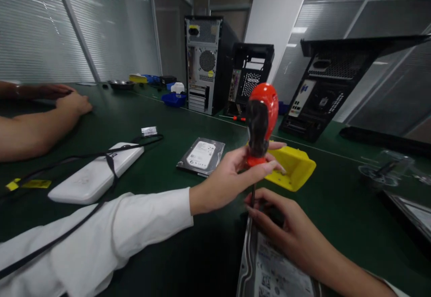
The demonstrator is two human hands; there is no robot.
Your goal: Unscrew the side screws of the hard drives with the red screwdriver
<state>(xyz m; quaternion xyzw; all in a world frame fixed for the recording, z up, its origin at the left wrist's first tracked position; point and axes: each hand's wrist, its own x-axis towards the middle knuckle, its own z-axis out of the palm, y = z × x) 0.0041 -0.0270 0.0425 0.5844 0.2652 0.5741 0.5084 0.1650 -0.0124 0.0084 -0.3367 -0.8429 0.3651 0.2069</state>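
My left hand (pixel 224 178) is closed round the lower handle of a red and black screwdriver (pixel 264 113), which stands nearly upright. Its thin shaft runs down to the far end of a hard drive (pixel 283 272) lying at the bottom of the view. Thumb and fingers of my right hand (pixel 286 216) pinch the shaft low down, just above that drive. The screwdriver's tip is hidden by the fingers, and so is whatever it touches. Just behind both hands lies a yellow plastic bin (pixel 292 166).
Another hard drive (pixel 201 154) lies left of the hands. A white oblong device (pixel 94 175) with a black strap is farther left. Computer cases (pixel 205 63) stand at the back. Another person's forearms (pixel 43 128) rest at left. Drive parts (pixel 373 173) lie at right.
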